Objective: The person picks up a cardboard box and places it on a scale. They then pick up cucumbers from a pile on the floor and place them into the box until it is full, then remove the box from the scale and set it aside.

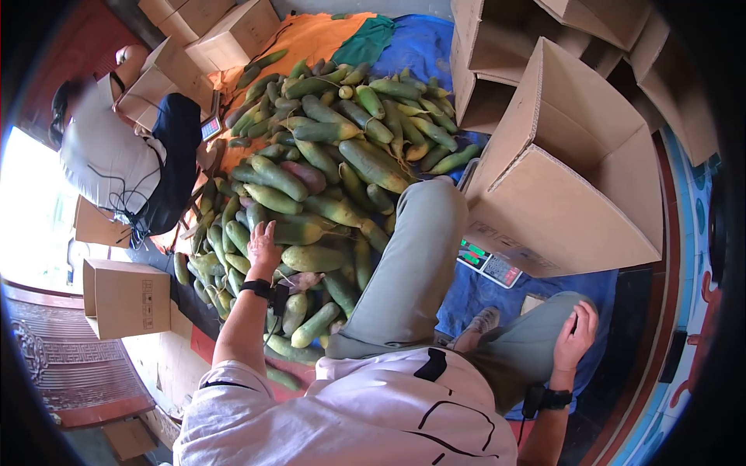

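A big heap of green radishes (334, 140) lies in front of me, some with pale yellowish ends and a few purplish red. My left hand (264, 250) reaches onto the near left side of this heap, fingers spread and holding nothing. Beside its fingers lies a long dark green radish (291, 231), and a paler radish (312, 258) sits to the right of the palm. On my bent right knee rests my right hand (575, 335), with its fingers loosely extended and nothing in them. Both wrists wear black straps.
An open cardboard box (575, 167) stands on a digital scale (489, 264) at my right. More boxes (497, 46) are stacked behind it. At the left, another person (116, 155) sits by a box (167, 81) and a second scale (210, 127). Orange and blue sheets (420, 46) cover the floor.
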The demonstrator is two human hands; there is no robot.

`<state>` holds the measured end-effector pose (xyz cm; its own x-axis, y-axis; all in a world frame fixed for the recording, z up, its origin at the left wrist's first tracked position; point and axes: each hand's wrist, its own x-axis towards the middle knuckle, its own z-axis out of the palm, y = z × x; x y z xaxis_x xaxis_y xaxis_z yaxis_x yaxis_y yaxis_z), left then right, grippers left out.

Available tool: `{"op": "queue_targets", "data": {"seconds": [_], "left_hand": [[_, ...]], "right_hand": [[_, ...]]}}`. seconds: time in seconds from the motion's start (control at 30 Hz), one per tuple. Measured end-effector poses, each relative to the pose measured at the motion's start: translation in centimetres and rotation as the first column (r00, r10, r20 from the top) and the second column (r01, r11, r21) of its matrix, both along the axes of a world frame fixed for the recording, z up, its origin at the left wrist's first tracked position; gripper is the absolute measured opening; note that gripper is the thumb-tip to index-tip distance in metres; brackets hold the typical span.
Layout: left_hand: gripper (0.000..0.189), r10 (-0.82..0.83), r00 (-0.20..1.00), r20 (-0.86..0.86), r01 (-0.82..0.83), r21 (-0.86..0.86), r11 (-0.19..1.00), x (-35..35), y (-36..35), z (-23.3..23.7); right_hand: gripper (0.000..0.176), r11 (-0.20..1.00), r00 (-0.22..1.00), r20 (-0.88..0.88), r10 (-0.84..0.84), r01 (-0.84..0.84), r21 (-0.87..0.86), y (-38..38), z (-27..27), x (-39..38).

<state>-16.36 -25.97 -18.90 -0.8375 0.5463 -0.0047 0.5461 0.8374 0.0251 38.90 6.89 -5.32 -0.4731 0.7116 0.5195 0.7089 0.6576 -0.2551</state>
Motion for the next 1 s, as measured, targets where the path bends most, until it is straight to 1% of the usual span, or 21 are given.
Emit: {"op": "queue_targets", "data": {"seconds": [0.03,0.07,0.13,0.17,0.27,0.33,0.4,0.47,0.53,0.57,0.6,0.63,0.67,0.7,0.73,0.77,0.8,0.87,0.93,0.97,1.0], "left_hand": [[0.071,0.034,0.999,0.036,-0.032,-0.064,0.997,0.2,0.7,1.3],[0.071,0.026,0.999,0.035,-0.024,-0.062,0.998,0.0,0.9,1.3],[0.063,0.047,0.999,0.018,-0.043,-0.182,0.982,-0.7,1.0,1.1],[0.052,0.033,0.999,0.019,-0.028,-0.205,0.978,-0.7,1.1,1.3],[0.052,0.000,0.998,0.069,0.017,-0.247,0.969,0.0,2.0,3.0],[0.058,-0.044,0.996,0.076,0.062,-0.255,0.965,0.4,2.1,2.6],[0.058,-0.016,0.986,0.166,0.068,-0.316,0.946,1.2,3.1,3.6],[0.058,-0.016,0.981,0.195,0.075,-0.296,0.952,2.3,3.6,5.0],[0.061,0.099,0.943,0.319,-0.080,-0.072,0.994,2.7,3.6,5.7],[0.065,0.085,0.930,0.357,-0.101,0.025,0.995,2.5,3.4,6.1],[0.063,0.048,0.946,0.321,-0.083,0.096,0.992,1.3,2.7,4.8],[0.059,0.070,0.882,0.465,-0.227,0.291,0.929,1.3,2.7,5.2],[0.056,0.051,0.797,0.602,-0.385,0.441,0.811,1.7,3.1,6.5],[0.051,-0.010,0.721,0.693,-0.431,0.460,0.776,1.4,3.8,8.1],[0.050,0.022,0.715,0.699,-0.471,0.458,0.754,2.2,4.8,11.0],[0.050,-0.042,0.730,0.682,-0.475,0.551,0.686,2.5,5.6,12.7],[0.050,-0.103,0.746,0.658,-0.477,0.636,0.606,2.8,6.3,14.2],[0.049,-0.133,0.810,0.571,-0.471,0.768,0.434,4.6,8.8,18.6],[0.049,-0.382,0.735,0.561,-0.406,0.814,0.415,3.6,9.9,21.4],[0.050,-0.397,0.769,0.501,-0.386,0.859,0.335,4.3,11.2,22.7],[0.049,-0.461,0.739,0.492,-0.363,0.866,0.344,4.7,12.2,24.4]], "right_hand": [[0.017,1.000,1.000,-0.002,-0.002,0.002,0.003,-0.1,0.1,0.0],[0.017,1.000,1.000,-0.003,-0.004,0.004,0.007,-0.1,0.2,-0.1],[0.017,1.000,1.000,-0.005,-0.016,0.016,0.003,-0.2,0.4,-0.2],[0.017,1.000,1.000,-0.006,-0.020,0.020,-0.004,-0.2,0.4,-0.1],[0.017,0.999,0.999,-0.019,-0.034,0.034,-0.013,-0.2,0.2,0.2],[0.016,0.999,0.998,-0.036,-0.044,0.043,-0.018,-0.3,0.1,0.2],[0.016,0.998,0.997,-0.052,-0.058,0.057,-0.020,-0.3,0.0,0.3],[0.016,0.999,0.998,-0.057,-0.041,0.039,-0.035,-0.2,-0.3,0.5],[0.016,0.998,0.997,-0.058,-0.051,0.050,-0.029,-0.2,-0.4,0.5],[0.015,0.998,0.997,-0.053,-0.052,0.050,-0.030,-0.2,-0.4,0.6],[0.015,0.998,0.996,-0.058,-0.064,0.062,-0.025,-0.2,-0.4,0.6],[0.015,0.998,0.997,-0.060,-0.052,0.051,-0.024,-0.2,-0.4,0.6],[0.015,0.999,0.997,-0.061,-0.041,0.039,-0.023,-0.1,-0.3,0.6],[0.015,0.999,0.996,-0.066,-0.052,0.051,-0.018,-0.1,-0.3,0.7],[0.015,0.999,0.996,-0.077,-0.045,0.043,-0.025,-0.1,-0.3,0.6],[0.016,0.999,0.995,-0.088,-0.038,0.035,-0.031,-0.1,-0.3,0.6],[0.016,0.999,0.995,-0.094,-0.046,0.043,-0.026,-0.1,-0.3,0.6],[0.015,0.999,0.992,-0.124,-0.030,0.028,-0.022,-0.1,-0.4,0.5],[0.015,1.000,0.991,-0.129,-0.027,0.027,-0.003,-0.1,-0.2,0.3],[0.015,1.000,0.991,-0.129,-0.018,0.019,0.012,-0.1,-0.1,0.4],[0.015,0.999,0.991,-0.134,-0.024,0.027,0.017,-0.1,-0.2,0.5]]}}
